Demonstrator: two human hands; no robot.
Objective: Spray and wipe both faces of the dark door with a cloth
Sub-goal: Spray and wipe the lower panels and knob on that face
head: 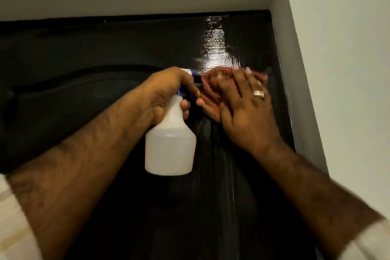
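Pale striped sleeve at the lower left corner, nearest the lens, with a bare forearm rising from it toward the middle. Left hand curled round the neck of a white spray bottle, fingers clamped on it just under the blue and white spray head. Bottle body hung below the fist, upright, against the dark door, nozzle end turned right toward the other hand. Whether a finger pressed the trigger: could not tell, the head mostly hidden by the knuckles.

Just right of the bottle, a reddish cloth spread against the door face, pressed there under the right hand. Fingers straight and slightly apart, laid flat over the cloth, fingertips near the bright wet-looking glare patch high on the door. Silver ring worn on one finger. Hands close together, the left thumb almost touching the cloth's edge.

Door glossy and black, with a curved moulded panel line across the left half, set inside a grey recessed frame running along the top and down the right side. Pale wall beyond the frame on the right. Second light sleeve blurred at the lower right corner.
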